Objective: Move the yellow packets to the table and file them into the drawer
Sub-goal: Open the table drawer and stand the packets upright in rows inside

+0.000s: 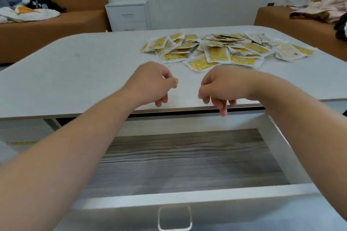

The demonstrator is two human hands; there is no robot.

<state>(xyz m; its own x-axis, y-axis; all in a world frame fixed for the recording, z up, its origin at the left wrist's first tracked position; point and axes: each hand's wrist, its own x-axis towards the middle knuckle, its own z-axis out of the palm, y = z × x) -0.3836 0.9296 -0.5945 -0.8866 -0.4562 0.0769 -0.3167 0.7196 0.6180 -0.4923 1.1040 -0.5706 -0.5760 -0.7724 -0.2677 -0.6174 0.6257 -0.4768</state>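
Observation:
A heap of several yellow packets with clear edges lies on the pale grey table, right of centre and towards the far side. Below the table's front edge the drawer is pulled out, showing a bare grey wood-grain bottom with nothing in it. My left hand hovers over the table's front edge, fingers loosely curled downward and holding nothing. My right hand is a short gap to its right, also curled and holding nothing, just in front of the nearest packets.
The drawer's metal handle is at the bottom. A white bedside cabinet stands against the far wall. Brown beds with piled clothes stand at the back left and back right.

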